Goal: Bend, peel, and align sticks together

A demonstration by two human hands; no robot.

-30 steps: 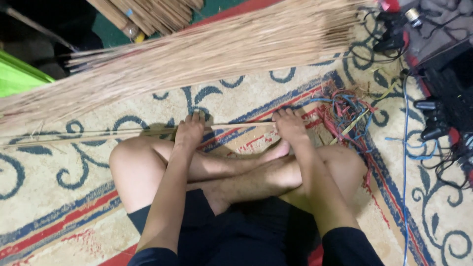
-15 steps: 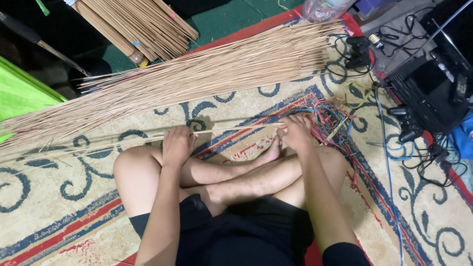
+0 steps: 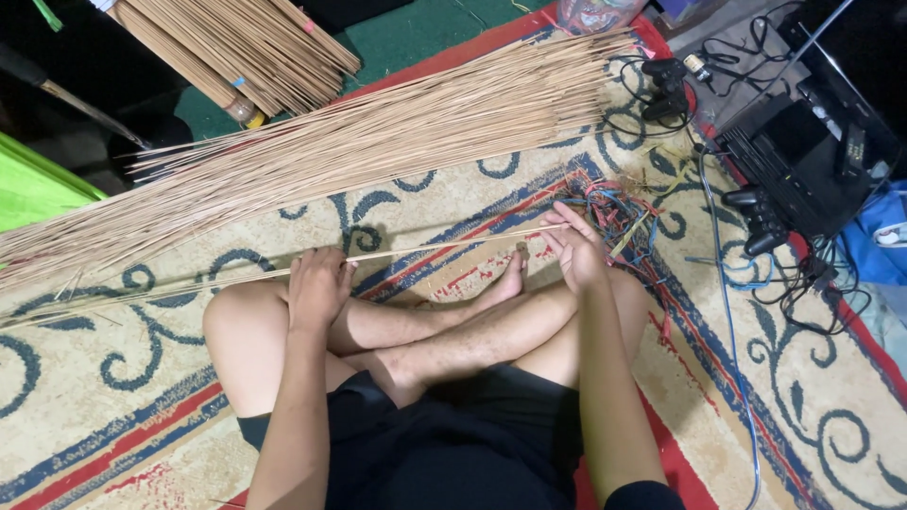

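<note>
I sit cross-legged on a patterned rug (image 3: 113,397). My left hand (image 3: 317,286) and my right hand (image 3: 573,247) both grip a few long thin tan sticks (image 3: 444,246) that stretch across my knees and run off to the left over the rug. Just beyond lies a large loose pile of the same thin sticks (image 3: 359,142), fanned from lower left to upper right.
A tied bundle of thicker sticks (image 3: 236,47) lies at the top left on green matting. A tangle of coloured wires (image 3: 619,208) is by my right hand. A black console (image 3: 803,151), game controllers and cables sit at the right. A bright green sheet (image 3: 33,189) is at the left edge.
My hands have moved further apart along the thin sticks, the right one out to the right. The view has shifted, showing more of the console side.
</note>
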